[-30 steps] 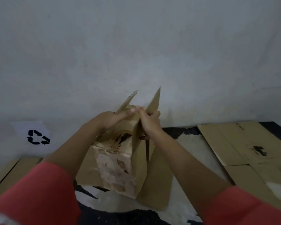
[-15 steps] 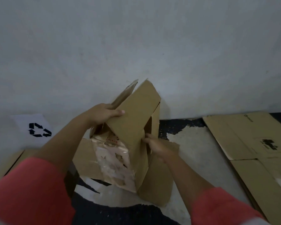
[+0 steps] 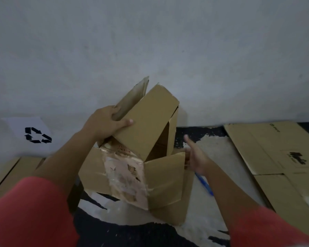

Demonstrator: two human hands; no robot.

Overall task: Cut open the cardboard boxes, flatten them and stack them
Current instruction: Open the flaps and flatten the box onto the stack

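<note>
i am holding the cardboard box up off the floor, close to the foot of the wall at the floor's far edge, and working it open so it can fold flat. my left hand is clamped on the top of the box, fingers curled over the edge of a raised flap and thumb pressed on the broad panel facing me. my right hand is at the box's right side with fingers spread and thumb up; it is touching or just beside the edge of the lower flap, and i cannot tell whether it is gripping it. a blue pen-like tool, maybe the cutter, is lying on the floor just beneath that wrist.

the box is open on its right side, with the torn label turned toward me. to do this step well, i judge that i should be keeping the left hand firm as the anchor while the right hand pulls the loose flap outward along its crease, then pushing opposite corners together so the walls collapse rather than tear. any taped seam that resists is better cut than forced.

flattened cardboard is lying toward the floor's right edge, and more sheets lie at the left edge below a paper with a recycling sign; either looks like a fair place for stacking this one.
</note>
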